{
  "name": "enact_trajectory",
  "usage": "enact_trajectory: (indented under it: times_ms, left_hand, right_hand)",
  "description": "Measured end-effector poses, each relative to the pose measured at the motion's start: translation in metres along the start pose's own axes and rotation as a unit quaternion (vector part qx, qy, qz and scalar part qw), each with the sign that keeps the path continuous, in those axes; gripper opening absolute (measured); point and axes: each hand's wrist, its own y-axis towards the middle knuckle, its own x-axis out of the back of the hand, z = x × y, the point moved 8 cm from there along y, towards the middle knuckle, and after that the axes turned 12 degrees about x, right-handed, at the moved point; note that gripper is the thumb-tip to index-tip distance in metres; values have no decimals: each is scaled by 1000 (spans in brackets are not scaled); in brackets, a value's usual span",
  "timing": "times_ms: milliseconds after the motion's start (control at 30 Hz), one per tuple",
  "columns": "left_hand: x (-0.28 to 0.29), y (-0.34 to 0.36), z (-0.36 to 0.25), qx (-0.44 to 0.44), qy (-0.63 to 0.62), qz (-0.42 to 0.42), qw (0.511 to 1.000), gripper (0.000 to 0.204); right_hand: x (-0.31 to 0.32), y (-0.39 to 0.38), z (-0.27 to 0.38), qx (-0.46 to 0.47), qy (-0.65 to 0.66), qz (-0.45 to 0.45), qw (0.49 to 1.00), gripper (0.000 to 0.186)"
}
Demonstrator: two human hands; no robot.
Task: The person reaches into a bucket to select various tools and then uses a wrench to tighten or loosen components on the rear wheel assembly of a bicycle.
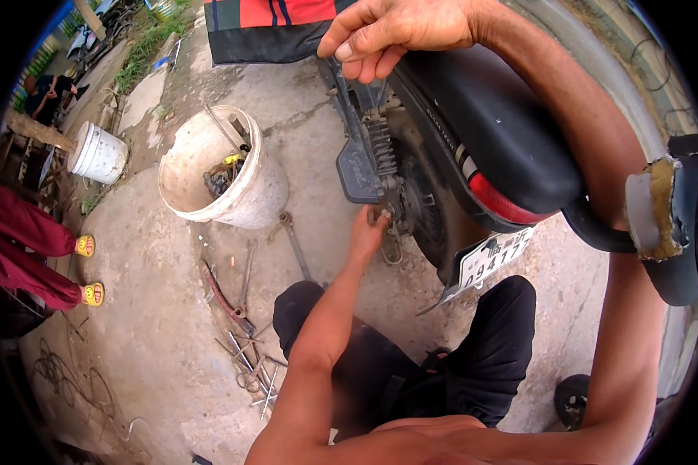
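A two-wheeler with a black seat (492,108) stands in front of me, its rear end toward me. Low beside the rear wheel (420,198), my left hand (370,231) has its fingers closed near the axle, just below a black side cover (357,174) and a coil-spring shock absorber (381,147). What those fingers grip is too small to make out. Across the front of the seat reaches my right hand (403,35), its fingers loosely bent and apart. Its fingertips are close to the dark edge of a red-and-black striped cloth (267,39); nothing shows in it.
A white bucket (275,182) with tools inside stands left of the wheel. Wrenches (295,246) and several other tools (256,364) lie on the concrete. A torn backrest (659,209) juts out at right. One person in maroon trousers (31,248) stands at left; another person (45,97) sits farther back.
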Motion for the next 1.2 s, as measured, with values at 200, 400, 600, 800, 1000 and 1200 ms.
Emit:
enact_trajectory:
  times_ms: [200, 400, 600, 800, 1000, 1200]
  left_hand:
    - [9, 4, 14, 17, -17, -27, 999, 43]
    - [-2, 6, 35, 176, 109, 83, 975, 42]
    - [1, -7, -3, -5, -31, 6, 999, 34]
    - [10, 5, 38, 232, -30, 14, 972, 42]
    - [3, 8, 23, 89, 89, -6, 992, 41]
    - [-6, -5, 3, 25, -44, -27, 998, 45]
  right_hand:
    - [-1, 4, 3, 5, -3, 0, 1000, 51]
    - [0, 0, 1, 1, -1, -1, 1000, 51]
    - [0, -1, 1, -2, -15, 6, 1000, 51]
    - [0, 2, 2, -3, -11, 0, 1000, 51]
    - [0, 0, 3, -8, -11, -1, 1000, 53]
    - [1, -4, 1, -12, -8, -6, 1000, 54]
